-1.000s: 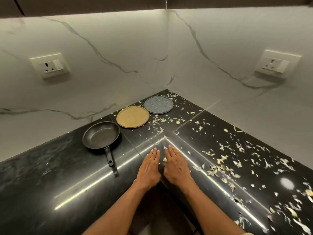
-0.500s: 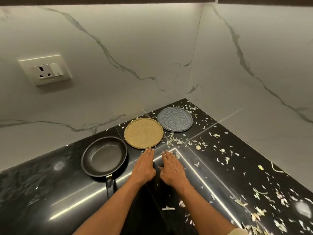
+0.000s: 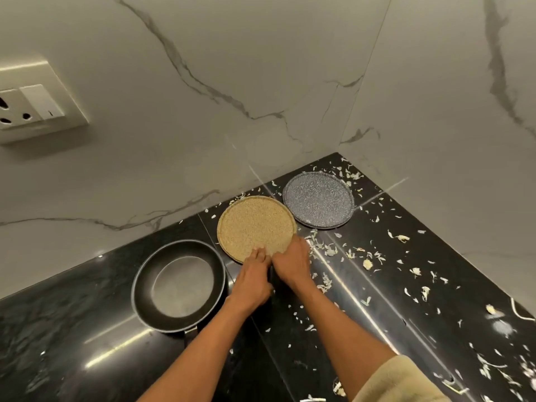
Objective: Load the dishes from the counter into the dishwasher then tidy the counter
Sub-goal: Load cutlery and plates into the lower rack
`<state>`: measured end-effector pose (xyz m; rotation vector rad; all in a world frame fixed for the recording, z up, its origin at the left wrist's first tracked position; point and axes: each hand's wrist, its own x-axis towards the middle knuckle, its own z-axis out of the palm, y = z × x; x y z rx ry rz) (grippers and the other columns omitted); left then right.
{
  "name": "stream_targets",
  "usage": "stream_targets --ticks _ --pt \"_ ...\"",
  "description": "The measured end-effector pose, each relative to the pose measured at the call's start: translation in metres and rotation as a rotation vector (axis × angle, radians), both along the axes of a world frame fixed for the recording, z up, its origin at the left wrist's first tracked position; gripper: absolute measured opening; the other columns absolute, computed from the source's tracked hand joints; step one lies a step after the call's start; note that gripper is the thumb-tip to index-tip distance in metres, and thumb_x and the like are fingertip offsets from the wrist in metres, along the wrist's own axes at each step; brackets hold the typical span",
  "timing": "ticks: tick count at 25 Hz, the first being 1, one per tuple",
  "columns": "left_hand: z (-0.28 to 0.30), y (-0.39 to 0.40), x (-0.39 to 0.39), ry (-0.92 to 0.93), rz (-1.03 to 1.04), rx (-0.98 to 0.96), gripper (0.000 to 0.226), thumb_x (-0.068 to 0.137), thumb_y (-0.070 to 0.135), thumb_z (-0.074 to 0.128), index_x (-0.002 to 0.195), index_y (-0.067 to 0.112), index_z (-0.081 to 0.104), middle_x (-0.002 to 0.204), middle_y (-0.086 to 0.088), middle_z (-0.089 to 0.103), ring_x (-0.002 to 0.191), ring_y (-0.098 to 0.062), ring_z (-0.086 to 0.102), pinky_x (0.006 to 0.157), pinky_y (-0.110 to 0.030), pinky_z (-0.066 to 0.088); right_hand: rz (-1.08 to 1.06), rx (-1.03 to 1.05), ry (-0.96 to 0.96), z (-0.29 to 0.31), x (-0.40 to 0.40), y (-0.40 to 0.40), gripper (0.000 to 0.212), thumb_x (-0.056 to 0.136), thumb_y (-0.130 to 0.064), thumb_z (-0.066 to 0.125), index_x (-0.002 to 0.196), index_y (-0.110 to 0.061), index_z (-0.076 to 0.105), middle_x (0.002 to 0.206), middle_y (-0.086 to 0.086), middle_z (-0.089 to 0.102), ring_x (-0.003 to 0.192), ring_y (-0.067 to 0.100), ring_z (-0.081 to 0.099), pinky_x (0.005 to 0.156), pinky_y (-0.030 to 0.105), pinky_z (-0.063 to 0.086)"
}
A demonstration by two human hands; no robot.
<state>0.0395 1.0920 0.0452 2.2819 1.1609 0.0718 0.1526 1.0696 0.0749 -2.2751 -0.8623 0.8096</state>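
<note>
Black polished stone surface [image 3: 72,338]: an L-shaped corner run, glossy, with marbled white wall panels rising behind it on both sides.
Wall socket [image 3: 32,107]: on the left wall panel, well above the surface.
Frying pan [image 3: 178,285]: dark, non-stick, sitting flat at the left; its handle points toward the person and is mostly hidden by the left forearm. Bare surface lies to its left.
Left hand [image 3: 252,281]: fingers stretched forward and close together, tips touching the near rim of the tan plate; whether they curl under the rim cannot be told.
Tan plate [image 3: 255,224]: round, speckled, flat on the surface between pan and grey plate, just beside the pan's rim.
Right hand [image 3: 291,262]: next to the left hand, fingers reaching onto the plate's near right edge; its grip there is blurred and cannot be told.
Grey plate [image 3: 317,200]: speckled, round, set into the back corner, just beside the tan plate and close to both walls.
Vegetable scraps [image 3: 362,256]: pale peelings scattered over the right arm of the surface, thickest around and right of the plates.
Sleeve [image 3: 400,381]: cream cloth on the right forearm, at the bottom edge.
</note>
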Motion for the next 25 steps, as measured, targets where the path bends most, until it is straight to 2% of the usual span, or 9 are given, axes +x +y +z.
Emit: stream_targets --ticks 3,6,8,10,13,16,18,21,25 --pt "0.001 -0.001 0.000 -0.022 0.014 -0.045 0.085 0.080 0.006 0.061 0.156 0.014 0.025 0.166 -0.006 0.006 0.153 -0.022 0.000 0.124 -0.037 0.012 -0.197 0.047 0.106 0.000 0.000 0.012 0.051 0.068 -0.017 0.064 0.116 -0.005 0.051 0.120 0.011 0.050 0.116 0.028 0.046 0.099 0.042 0.044" --pt "0.002 -0.003 -0.002 -0.066 0.044 -0.089 0.077 0.083 0.007 0.055 0.155 0.010 0.028 0.166 -0.004 0.007 0.153 -0.019 -0.001 0.124 -0.035 0.010 -0.365 0.113 0.216 -0.005 0.008 0.019 0.044 0.058 -0.026 0.061 0.098 -0.007 0.059 0.104 0.012 0.061 0.099 0.032 0.060 0.088 0.047 0.054" --pt "0.005 -0.009 -0.005 -0.134 0.085 -0.098 0.073 0.084 0.004 0.053 0.153 0.009 0.032 0.165 -0.001 0.010 0.152 -0.015 0.000 0.124 -0.032 0.010 -0.411 0.153 0.226 -0.003 0.009 0.015 0.027 0.063 -0.023 0.065 0.088 -0.012 0.066 0.095 0.010 0.067 0.090 0.029 0.065 0.077 0.041 0.056" --pt "0.008 -0.017 -0.008 -0.202 0.126 -0.095 0.067 0.085 0.001 0.052 0.150 0.009 0.038 0.164 -0.001 0.016 0.152 -0.014 0.006 0.123 -0.030 0.011 -0.440 0.223 0.206 0.009 0.007 0.006 0.010 0.075 -0.015 0.069 0.085 -0.017 0.068 0.089 0.004 0.069 0.087 0.023 0.065 0.073 0.033 0.052" --pt "0.023 -0.027 -0.010 -0.305 0.133 -0.062 0.062 0.085 -0.003 0.052 0.146 0.013 0.048 0.159 -0.003 0.031 0.149 -0.016 0.024 0.123 -0.031 0.018 -0.426 0.350 0.084 0.032 0.004 -0.012 0.008 0.084 -0.013 0.068 0.082 -0.020 0.065 0.080 -0.006 0.066 0.084 0.017 0.062 0.074 0.032 0.048" --pt "0.052 -0.037 -0.004 -0.467 0.093 0.021 0.068 0.082 -0.009 0.058 0.147 0.010 0.044 0.153 -0.008 0.040 0.144 -0.016 0.034 0.120 -0.029 0.024 -0.343 0.518 -0.091 0.058 0.000 -0.035 0.010 0.083 -0.012 0.071 0.081 -0.021 0.071 0.074 -0.013 0.067 0.073 0.011 0.063 0.071 0.027 0.047" --pt "0.072 -0.044 0.001 -0.572 0.060 0.184 0.069 0.084 -0.010 0.061 0.148 0.008 0.041 0.153 -0.008 0.038 0.145 -0.017 0.033 0.120 -0.036 0.029 -0.262 0.624 -0.258 0.072 0.003 -0.054 0.010 0.081 -0.009 0.071 0.084 -0.017 0.076 0.076 -0.007 0.071 0.070 0.013 0.065 0.068 0.029 0.052" --pt "0.098 -0.054 0.009 -0.657 0.008 0.456 0.071 0.082 -0.018 0.058 0.147 0.005 0.042 0.156 -0.008 0.036 0.147 -0.019 0.029 0.118 -0.039 0.032 -0.107 0.686 -0.484 0.089 0.014 -0.090 0.019 0.079 0.000 0.069 0.089 -0.013 0.078 0.080 0.000 0.074 0.070 0.015 0.066 0.066 0.034 0.056" --pt "0.130 -0.077 0.020 -0.645 -0.171 0.579 0.069 0.079 -0.025 0.055 0.141 0.002 0.050 0.150 -0.012 0.046 0.145 -0.022 0.035 0.118 -0.037 0.033 -0.028 0.691 -0.680 0.107 0.027 -0.151 0.025 0.074 0.007 0.068 0.090 -0.010 0.078 0.080 0.004 0.073 0.071 0.019 0.064 0.067 0.030 0.053"
